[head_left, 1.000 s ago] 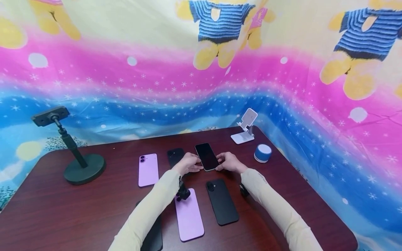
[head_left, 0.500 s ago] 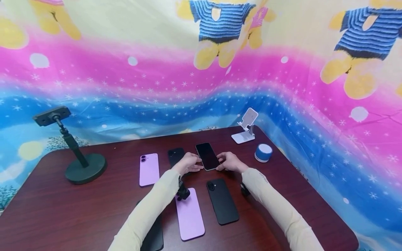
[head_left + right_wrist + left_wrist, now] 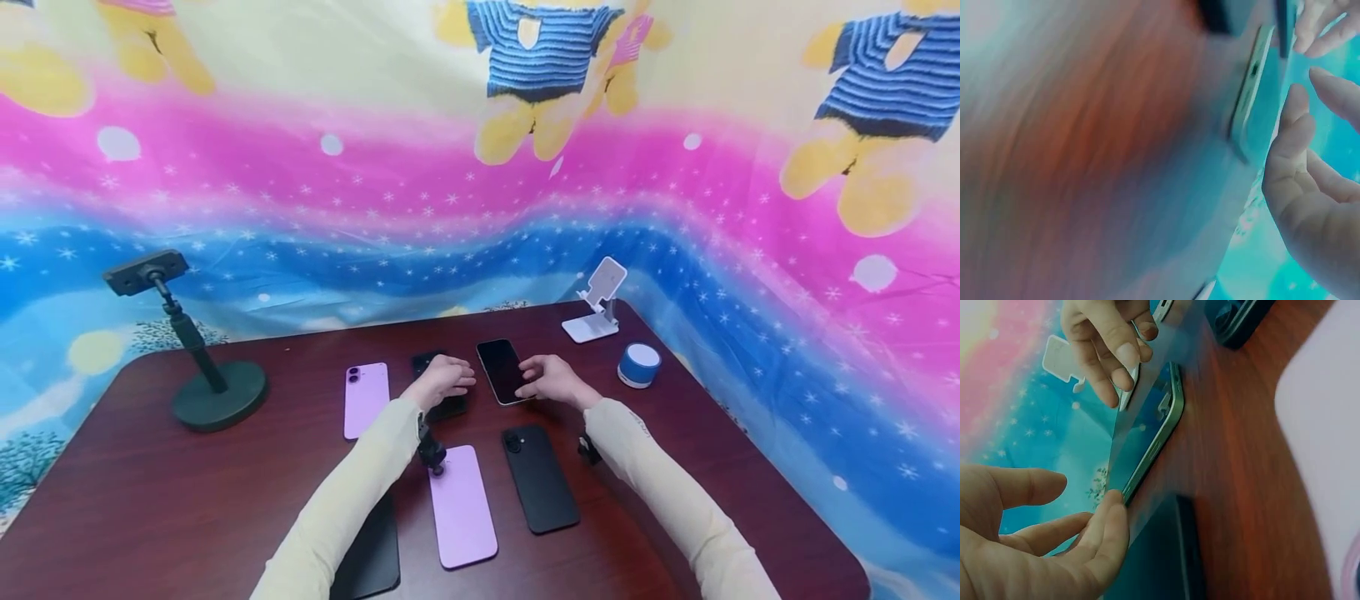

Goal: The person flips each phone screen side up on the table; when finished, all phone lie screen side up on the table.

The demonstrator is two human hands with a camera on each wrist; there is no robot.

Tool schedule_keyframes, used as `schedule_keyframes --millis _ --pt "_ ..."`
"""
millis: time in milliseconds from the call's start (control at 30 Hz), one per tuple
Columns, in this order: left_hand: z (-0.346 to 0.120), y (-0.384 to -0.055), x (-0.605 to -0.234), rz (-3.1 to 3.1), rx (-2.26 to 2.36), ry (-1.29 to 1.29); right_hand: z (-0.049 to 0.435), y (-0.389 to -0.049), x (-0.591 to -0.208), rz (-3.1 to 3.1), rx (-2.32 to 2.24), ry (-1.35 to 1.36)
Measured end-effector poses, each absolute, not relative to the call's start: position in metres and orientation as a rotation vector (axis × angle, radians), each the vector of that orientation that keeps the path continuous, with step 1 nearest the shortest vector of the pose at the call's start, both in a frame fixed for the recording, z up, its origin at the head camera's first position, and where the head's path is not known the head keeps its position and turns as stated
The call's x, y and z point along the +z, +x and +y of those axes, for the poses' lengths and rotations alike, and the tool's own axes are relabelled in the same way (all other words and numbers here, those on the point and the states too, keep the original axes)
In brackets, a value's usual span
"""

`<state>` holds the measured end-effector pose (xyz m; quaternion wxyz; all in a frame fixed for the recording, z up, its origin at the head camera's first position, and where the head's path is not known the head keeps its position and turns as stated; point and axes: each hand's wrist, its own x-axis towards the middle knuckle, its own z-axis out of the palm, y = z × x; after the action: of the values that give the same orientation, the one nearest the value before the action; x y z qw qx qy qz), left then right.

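Observation:
A phone [image 3: 498, 371] lies screen up near the back middle of the table, its screen dark. My right hand [image 3: 553, 382] hovers at that phone's right edge, fingers loosely bent and holding nothing; in the right wrist view the fingertips look apart from its pale metal rim [image 3: 1250, 87]. To the left, my left hand [image 3: 442, 381] is over a black phone [image 3: 452, 407] and partly hides it. In the left wrist view the left hand's fingers [image 3: 1107, 531] are extended with nothing between them.
Two lilac phones [image 3: 463, 508] and two more black phones [image 3: 542, 479] lie face down nearer the front and left. A white folding phone stand [image 3: 591, 325] and a blue-and-white cylinder [image 3: 639, 367] stand at the back right. A dark green stand [image 3: 221, 396] occupies the left side.
The left hand has let go of the screen-up phone's left edge and shifted left over the black phone. My right hand has lifted slightly from the right edge. The head view has turned slightly left.

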<state>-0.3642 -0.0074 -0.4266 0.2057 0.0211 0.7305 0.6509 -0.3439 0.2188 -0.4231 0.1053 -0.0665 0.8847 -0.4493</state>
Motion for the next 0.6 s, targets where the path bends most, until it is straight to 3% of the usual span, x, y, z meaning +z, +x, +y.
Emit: schedule_keyframes --millis 267,600 --pt "-0.028 -0.369 -0.421 2.267 1.803 0.023 0.179 -0.337 -0.428 2.423 -1.445 -0.282" --pt "-0.056 -0.380 -0.427 2.651 1.613 0.057 0.131 -0.325 -0.432 2.194 -1.596 -0.178"
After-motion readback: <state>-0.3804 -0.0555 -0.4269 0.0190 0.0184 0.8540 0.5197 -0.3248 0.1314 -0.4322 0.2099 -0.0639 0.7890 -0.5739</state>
